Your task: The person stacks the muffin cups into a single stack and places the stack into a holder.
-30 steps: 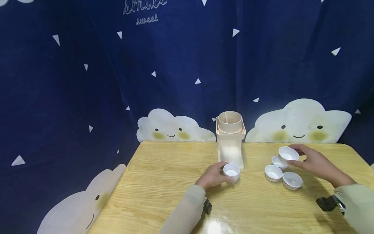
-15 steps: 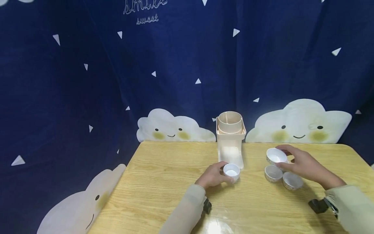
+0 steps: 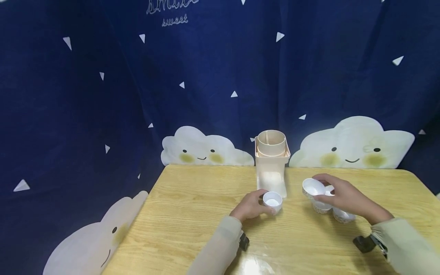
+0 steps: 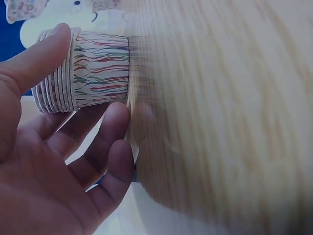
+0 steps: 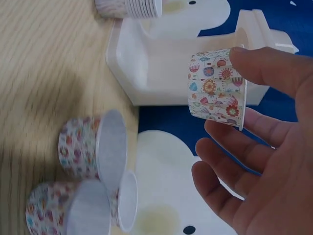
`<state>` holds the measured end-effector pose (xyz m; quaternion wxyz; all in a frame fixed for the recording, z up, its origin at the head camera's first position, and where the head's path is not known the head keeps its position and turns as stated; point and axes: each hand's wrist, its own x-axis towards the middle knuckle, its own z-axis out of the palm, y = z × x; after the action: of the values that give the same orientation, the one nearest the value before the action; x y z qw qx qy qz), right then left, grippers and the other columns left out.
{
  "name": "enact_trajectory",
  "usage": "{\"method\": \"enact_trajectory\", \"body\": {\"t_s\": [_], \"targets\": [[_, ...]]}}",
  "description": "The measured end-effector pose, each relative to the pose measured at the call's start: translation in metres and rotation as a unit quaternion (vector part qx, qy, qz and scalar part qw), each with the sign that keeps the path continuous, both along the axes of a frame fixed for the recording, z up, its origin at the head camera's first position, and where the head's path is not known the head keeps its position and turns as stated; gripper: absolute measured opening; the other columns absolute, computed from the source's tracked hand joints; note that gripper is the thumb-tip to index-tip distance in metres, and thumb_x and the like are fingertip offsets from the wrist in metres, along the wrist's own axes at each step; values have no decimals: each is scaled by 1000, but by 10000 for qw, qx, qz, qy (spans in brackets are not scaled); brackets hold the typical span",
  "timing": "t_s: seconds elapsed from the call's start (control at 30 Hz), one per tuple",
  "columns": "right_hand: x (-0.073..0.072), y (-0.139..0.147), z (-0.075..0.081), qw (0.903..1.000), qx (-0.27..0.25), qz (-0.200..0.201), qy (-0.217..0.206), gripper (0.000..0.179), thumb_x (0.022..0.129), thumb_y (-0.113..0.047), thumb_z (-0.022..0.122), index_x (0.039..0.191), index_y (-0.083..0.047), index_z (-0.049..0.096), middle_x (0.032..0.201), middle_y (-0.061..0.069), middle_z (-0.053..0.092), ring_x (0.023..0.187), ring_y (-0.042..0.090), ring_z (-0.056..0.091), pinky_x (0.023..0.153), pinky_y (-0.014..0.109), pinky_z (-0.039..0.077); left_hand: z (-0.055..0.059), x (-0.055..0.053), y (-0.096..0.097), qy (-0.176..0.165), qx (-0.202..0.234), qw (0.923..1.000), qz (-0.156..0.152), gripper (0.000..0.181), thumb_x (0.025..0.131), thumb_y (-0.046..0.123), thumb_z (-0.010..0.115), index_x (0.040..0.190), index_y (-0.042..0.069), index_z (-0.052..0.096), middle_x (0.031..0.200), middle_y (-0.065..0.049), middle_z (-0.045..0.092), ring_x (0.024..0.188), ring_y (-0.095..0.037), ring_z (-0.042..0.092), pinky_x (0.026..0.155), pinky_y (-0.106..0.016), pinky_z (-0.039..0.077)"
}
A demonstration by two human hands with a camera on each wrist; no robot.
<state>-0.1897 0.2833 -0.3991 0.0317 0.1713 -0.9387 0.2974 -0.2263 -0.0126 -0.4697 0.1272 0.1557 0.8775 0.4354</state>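
In the head view my left hand (image 3: 250,206) grips a stack of nested paper baking cups (image 3: 272,200) upright on the table. Coloured wavy lines mark the lowest cup of that stack (image 4: 100,68) in the left wrist view, with several rims close together above. My right hand (image 3: 338,194) holds one flower-printed baking cup (image 5: 215,88) by its rim, thumb on one side and fingers on the other, raised off the table. Beneath and beside it stand three more cups, a front-left one (image 3: 321,208), a front-right one (image 3: 343,217) and a rear one (image 3: 330,190), partly covered by the hand.
A cream plastic stand (image 3: 271,173) with a round tube on top rises at the table's back edge, just behind the stack. The wooden table (image 3: 192,214) ends at a dark blue curtain (image 3: 206,76) with cloud shapes.
My right hand has carried its cup leftward, from over the rear cup to the left of the group, nearer the stack. The left hand stays on the stack.
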Motion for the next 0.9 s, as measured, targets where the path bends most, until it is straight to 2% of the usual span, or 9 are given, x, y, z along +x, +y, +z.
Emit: {"method": "enact_trajectory", "body": {"t_s": [0.1, 0.33, 0.57, 0.73, 0.9], "targets": [[0, -8, -1, 9999, -95, 58, -88, 61, 85, -32, 78, 132, -1, 55, 122, 20, 66, 110, 35, 62, 81, 45, 55, -1, -1, 0, 57, -26, 10000, -14, 54, 71, 27, 89, 119, 28, 66, 106, 10, 70, 100, -6, 60, 86, -24, 47], [-2, -31, -1, 9992, -273, 167, -248, 61, 83, -32, 79, 132, -4, 57, 121, 15, 67, 110, 31, 61, 80, 41, 54, -1, -2, -1, 61, 6, 10000, -44, 55, 71, 26, 89, 120, 28, 66, 104, 10, 70, 96, -6, 60, 83, -24, 48], [-4, -52, 1, 9984, -424, 334, -194, 59, 83, -31, 80, 131, -6, 58, 119, 11, 68, 110, 29, 61, 81, 41, 53, -3, -2, -1, -19, 183, 9998, 6, 54, 72, 26, 89, 121, 29, 66, 104, 11, 69, 97, -5, 59, 82, -24, 47], [-7, -65, 0, 9968, -556, 572, -74, 58, 84, -29, 78, 132, -4, 58, 119, 12, 67, 109, 30, 61, 83, 44, 53, -3, -1, -2, -47, 261, 9996, -36, 53, 72, 25, 88, 120, 28, 67, 105, 10, 70, 98, -6, 60, 82, -23, 48], [-11, -76, -7, 9961, -592, 647, -136, 59, 84, -29, 78, 132, -3, 57, 121, 13, 67, 111, 32, 61, 85, 51, 53, -4, -1, -3, -5, 273, 9996, -71, 53, 72, 25, 88, 121, 27, 68, 107, 9, 71, 99, -6, 61, 87, -25, 48]]}}
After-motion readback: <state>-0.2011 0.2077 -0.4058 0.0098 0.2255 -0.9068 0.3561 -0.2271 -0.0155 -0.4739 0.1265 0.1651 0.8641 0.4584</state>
